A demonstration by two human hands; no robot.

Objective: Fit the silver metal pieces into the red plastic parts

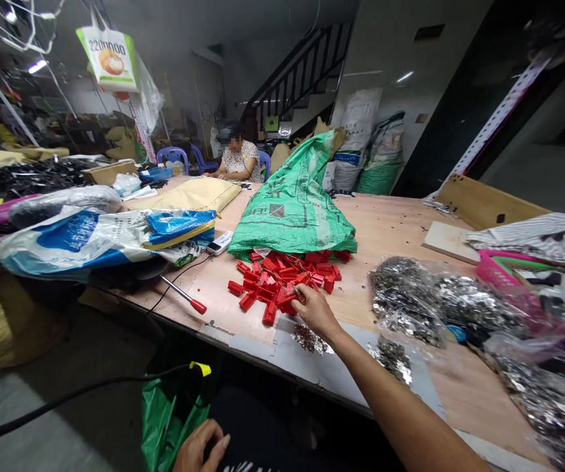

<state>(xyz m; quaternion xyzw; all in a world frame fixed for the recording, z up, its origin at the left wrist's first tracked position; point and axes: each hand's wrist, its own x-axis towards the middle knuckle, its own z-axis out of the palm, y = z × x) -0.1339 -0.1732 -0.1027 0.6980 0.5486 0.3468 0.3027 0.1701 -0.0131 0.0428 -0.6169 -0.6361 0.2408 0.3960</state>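
Observation:
A heap of small red plastic parts (265,278) spills from the mouth of a green woven sack (292,216) on the table. My right hand (316,311) reaches to the near edge of the heap, its thumb and forefinger pinched at one red part. Just below that hand lies a small pile of shiny metal pieces (311,339) on a grey sheet. My left hand (202,448) is low by my lap, beside a green bag (164,419). Its fingers are curled, and whatever may be inside them is hidden.
Clear bags of metal pieces (405,298) and a pink basket (508,282) occupy the right side. A red-handled tool (196,305) juts over the table's front edge near a white device (220,243). Blue-and-white sacks (80,242) lie left. Another person (240,160) sits across the table.

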